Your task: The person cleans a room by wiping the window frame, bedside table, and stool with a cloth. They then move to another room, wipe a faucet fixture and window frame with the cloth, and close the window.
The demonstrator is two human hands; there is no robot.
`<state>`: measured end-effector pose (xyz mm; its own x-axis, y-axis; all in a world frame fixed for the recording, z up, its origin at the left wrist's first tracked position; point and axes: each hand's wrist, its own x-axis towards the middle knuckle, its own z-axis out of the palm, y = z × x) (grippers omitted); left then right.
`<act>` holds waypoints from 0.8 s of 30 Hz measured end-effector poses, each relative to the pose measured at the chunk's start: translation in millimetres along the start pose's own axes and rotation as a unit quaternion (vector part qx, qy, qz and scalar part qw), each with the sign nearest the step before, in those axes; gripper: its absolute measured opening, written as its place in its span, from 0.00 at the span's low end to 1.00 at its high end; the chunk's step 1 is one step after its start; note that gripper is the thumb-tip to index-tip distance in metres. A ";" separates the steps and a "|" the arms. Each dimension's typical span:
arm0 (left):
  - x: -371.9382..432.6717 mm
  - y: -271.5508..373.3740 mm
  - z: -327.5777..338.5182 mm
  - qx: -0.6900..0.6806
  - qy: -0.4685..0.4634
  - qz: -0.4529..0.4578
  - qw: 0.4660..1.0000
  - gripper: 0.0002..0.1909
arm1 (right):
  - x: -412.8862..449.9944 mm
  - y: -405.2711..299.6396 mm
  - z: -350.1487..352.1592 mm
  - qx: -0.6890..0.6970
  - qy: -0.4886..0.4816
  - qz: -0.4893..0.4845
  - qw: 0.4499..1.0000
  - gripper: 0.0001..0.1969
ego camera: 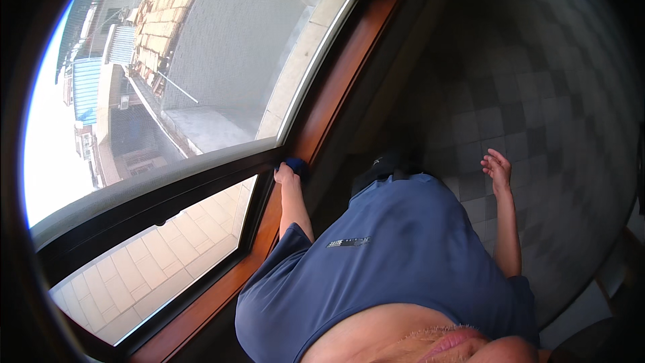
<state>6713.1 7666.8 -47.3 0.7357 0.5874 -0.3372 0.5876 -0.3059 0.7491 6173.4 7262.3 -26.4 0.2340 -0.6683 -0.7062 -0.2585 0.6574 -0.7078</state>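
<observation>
My left hand [287, 174] grips a dark blue cloth [296, 165] at the window. The cloth rests on the reddish-brown wooden window frame [322, 111], close to the corner where the black crossbar [166, 209] meets it. Part of the cloth is hidden behind my fingers. On the other side of my body, my right hand [498, 169] hangs in the air above the tiled floor, its fingers loosely bent and apart, holding nothing.
A mesh-covered window pane [227, 50] fills the upper left, with roofs and walls outside. Beneath the crossbar, a lower pane [166, 252] shows pale paving. Grey checkered floor tiles [484, 141] lie to the right, and furniture partly shows at the lower right.
</observation>
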 end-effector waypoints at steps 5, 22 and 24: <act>6.8 8.2 7.9 0.051 0.097 0.001 0.994 0.27 | 23.7 7.5 -35.0 0.005 0.030 0.050 0.998 0.18; 49.7 -9.5 -23.7 -0.190 -0.068 -0.148 0.968 0.17 | 85.6 -103.0 -93.0 -0.226 0.064 0.145 0.961 0.16; 42.1 -3.3 -12.9 -0.087 0.003 -0.157 0.984 0.18 | 114.6 -120.1 -89.0 -0.244 0.061 0.113 0.961 0.15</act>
<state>6737.7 7702.2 -56.6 0.5246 0.6374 -0.5643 0.7186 0.0240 0.6950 6147.8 7075.7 -20.7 0.0161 -0.5825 -0.8127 -0.7058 0.5691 -0.4218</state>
